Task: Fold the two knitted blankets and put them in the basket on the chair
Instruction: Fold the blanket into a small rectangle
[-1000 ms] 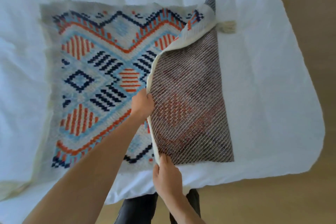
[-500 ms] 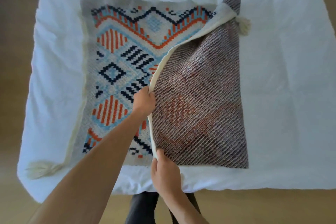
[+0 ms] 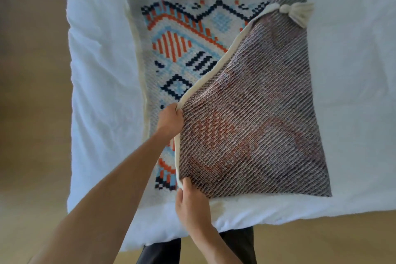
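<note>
Fingers of the right hand (image 3: 194, 201), at six o'clock, are pinching the cream border at the near corner of the knitted blanket (image 3: 246, 113), which is lying half-folded on the white duvet (image 3: 353, 92). Just beyond, the left hand (image 3: 170, 121) is closing on the same border at mid-edge. Toward one o'clock the tassel (image 3: 297, 13) corner is sagging unsupported; carrying the flap across unevenly is likely risking a skewed, bunched fold. Basket and chair are not showing.
</note>
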Demonstrator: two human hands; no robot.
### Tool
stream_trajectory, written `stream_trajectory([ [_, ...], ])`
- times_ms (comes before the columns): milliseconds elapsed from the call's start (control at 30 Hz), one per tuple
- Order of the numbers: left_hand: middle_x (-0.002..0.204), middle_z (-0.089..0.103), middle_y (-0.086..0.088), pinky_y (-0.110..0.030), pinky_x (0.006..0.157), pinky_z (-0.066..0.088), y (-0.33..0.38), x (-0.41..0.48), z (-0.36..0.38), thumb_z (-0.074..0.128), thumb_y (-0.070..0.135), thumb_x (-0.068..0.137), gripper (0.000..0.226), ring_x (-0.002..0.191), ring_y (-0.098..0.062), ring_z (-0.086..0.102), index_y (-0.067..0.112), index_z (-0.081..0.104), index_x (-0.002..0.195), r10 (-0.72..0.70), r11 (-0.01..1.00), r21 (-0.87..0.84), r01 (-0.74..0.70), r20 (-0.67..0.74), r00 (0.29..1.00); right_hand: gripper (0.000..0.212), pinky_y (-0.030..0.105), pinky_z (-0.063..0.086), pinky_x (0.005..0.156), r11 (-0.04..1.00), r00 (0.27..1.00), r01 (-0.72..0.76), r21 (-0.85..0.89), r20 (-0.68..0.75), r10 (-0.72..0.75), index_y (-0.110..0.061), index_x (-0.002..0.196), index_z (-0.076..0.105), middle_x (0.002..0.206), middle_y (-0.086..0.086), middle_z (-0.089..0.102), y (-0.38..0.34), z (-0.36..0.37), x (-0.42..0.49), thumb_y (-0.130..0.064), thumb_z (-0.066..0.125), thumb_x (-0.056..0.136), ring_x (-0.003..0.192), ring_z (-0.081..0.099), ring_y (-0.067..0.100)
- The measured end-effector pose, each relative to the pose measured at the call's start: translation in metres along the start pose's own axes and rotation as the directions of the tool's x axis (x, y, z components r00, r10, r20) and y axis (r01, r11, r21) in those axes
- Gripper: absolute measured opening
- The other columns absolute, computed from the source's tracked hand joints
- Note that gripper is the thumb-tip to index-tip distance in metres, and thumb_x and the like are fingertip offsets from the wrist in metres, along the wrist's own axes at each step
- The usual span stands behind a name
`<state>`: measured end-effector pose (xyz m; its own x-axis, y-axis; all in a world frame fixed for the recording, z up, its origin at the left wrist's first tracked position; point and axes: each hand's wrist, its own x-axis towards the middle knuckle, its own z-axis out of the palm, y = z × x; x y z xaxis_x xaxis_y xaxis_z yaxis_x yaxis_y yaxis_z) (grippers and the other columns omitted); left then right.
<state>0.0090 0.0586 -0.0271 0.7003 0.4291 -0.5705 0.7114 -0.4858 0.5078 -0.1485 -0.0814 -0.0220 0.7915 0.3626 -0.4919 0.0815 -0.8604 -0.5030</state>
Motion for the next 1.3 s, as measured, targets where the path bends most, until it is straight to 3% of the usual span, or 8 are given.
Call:
stream_trajectory([
  [133, 0.07, 0.049, -0.006, -0.03, 0.059, 0.038, -0.043, 0.01, -0.025, 0.035, 0.014, 0.1, 0.021, 0.066, -0.023, 0.048, 0.007, 0.046, 0.084, 0.022, 1.0, 0.009, -0.022, 0.029, 0.999, 0.006, 0.022, 0.03, 0.041, 1.0, 0.999, -0.028, 0.006, -0.032, 0.028, -0.011, 0.088, 0.055, 0.06, 0.001, 0.059, -0.041, 0.037, 0.001, -0.011, 0.058, 0.082, 0.049, 0.061, 0.017],
  [367, 0.073, 0.047, -0.005, -0.028, 0.049, 0.034, -0.081, 0.009, -0.028, 0.034, 0.014, 0.1, 0.02, 0.061, -0.019, 0.045, 0.007, 0.044, 0.085, 0.02, 1.0, -0.019, -0.018, 0.091, 0.996, 0.016, 0.021, 0.031, 0.039, 0.995, 0.995, -0.093, 0.018, -0.027, 0.094, -0.009, 0.09, 0.055, 0.058, 0.003, 0.06, -0.071, 0.077, -0.015, -0.005, 0.064, 0.077, 0.048, 0.062, 0.018],
  [533, 0.085, 0.056, -0.011, -0.031, 0.053, 0.043, -0.102, 0.004, -0.031, 0.034, 0.021, 0.101, 0.025, 0.065, -0.023, 0.052, 0.004, 0.053, 0.1, 0.001, 1.0, -0.021, 0.001, 0.063, 0.998, 0.024, 0.027, 0.042, 0.064, 0.984, 0.993, -0.119, 0.135, 0.041, 0.114, -0.01, 0.117, 0.047, 0.098, 0.01, 0.066, -0.085, 0.087, -0.015, -0.013, 0.041, 0.093, 0.09, 0.065, 0.024],
  [800, 0.094, 0.052, -0.006, -0.036, 0.068, 0.044, -0.17, -0.081, -0.014, 0.051, 0.029, 0.087, 0.022, 0.083, -0.026, 0.054, 0.01, 0.043, 0.095, -0.061, 0.997, 0.058, 0.057, 0.062, 0.996, 0.037, 0.024, 0.041, 0.088, 0.959, 0.978, -0.156, 0.238, 0.172, 0.117, -0.015, 0.125, 0.053, 0.118, 0.0, 0.062, -0.061, 0.066, -0.027, -0.019, 0.039, 0.091, 0.11, 0.055, 0.015],
  [900, 0.096, 0.05, -0.005, -0.034, 0.069, 0.04, -0.196, -0.128, 0.0, 0.057, 0.028, 0.084, 0.027, 0.085, -0.025, 0.052, 0.011, 0.038, 0.095, -0.142, 0.983, 0.135, 0.122, 0.147, 0.979, 0.039, 0.026, 0.042, 0.079, 0.95, 0.978, -0.19, 0.247, 0.136, 0.16, -0.012, 0.107, 0.059, 0.103, 0.0, 0.063, -0.047, 0.057, -0.042, -0.035, 0.037, 0.084, 0.099, 0.057, 0.016],
  [1000, 0.101, 0.054, -0.007, -0.034, 0.069, 0.043, -0.219, -0.158, 0.001, 0.056, 0.022, 0.083, 0.023, 0.087, -0.026, 0.053, 0.011, 0.041, 0.097, -0.195, 0.957, 0.256, 0.135, 0.226, 0.954, 0.021, 0.028, 0.044, 0.07, 0.964, 0.983, -0.172, 0.202, 0.092, 0.156, -0.012, 0.092, 0.059, 0.089, 0.0, 0.063, -0.037, 0.048, -0.056, -0.021, 0.04, 0.093, 0.084, 0.057, 0.016],
  [1200, 0.131, 0.046, -0.01, -0.039, 0.094, 0.042, -0.232, -0.192, -0.036, 0.052, 0.013, 0.083, 0.051, 0.121, -0.029, 0.044, 0.011, 0.039, 0.132, -0.209, 0.929, 0.352, 0.112, 0.249, 0.946, 0.023, 0.026, 0.047, 0.082, 0.97, 0.972, -0.199, 0.137, 0.156, 0.177, -0.013, 0.11, 0.06, 0.108, -0.002, 0.063, -0.037, 0.02, -0.077, -0.017, 0.045, 0.092, 0.099, 0.058, 0.015],
  [1300, 0.132, 0.044, -0.01, -0.038, 0.094, 0.042, -0.234, -0.211, -0.066, 0.052, 0.015, 0.085, 0.051, 0.122, -0.028, 0.043, 0.011, 0.039, 0.134, -0.206, 0.937, 0.324, 0.13, 0.21, 0.956, 0.021, 0.028, 0.049, 0.082, 0.965, 0.958, -0.228, 0.132, 0.205, 0.198, -0.015, 0.109, 0.059, 0.108, -0.002, 0.063, -0.05, 0.006, -0.084, -0.018, 0.046, 0.093, 0.096, 0.058, 0.014],
])
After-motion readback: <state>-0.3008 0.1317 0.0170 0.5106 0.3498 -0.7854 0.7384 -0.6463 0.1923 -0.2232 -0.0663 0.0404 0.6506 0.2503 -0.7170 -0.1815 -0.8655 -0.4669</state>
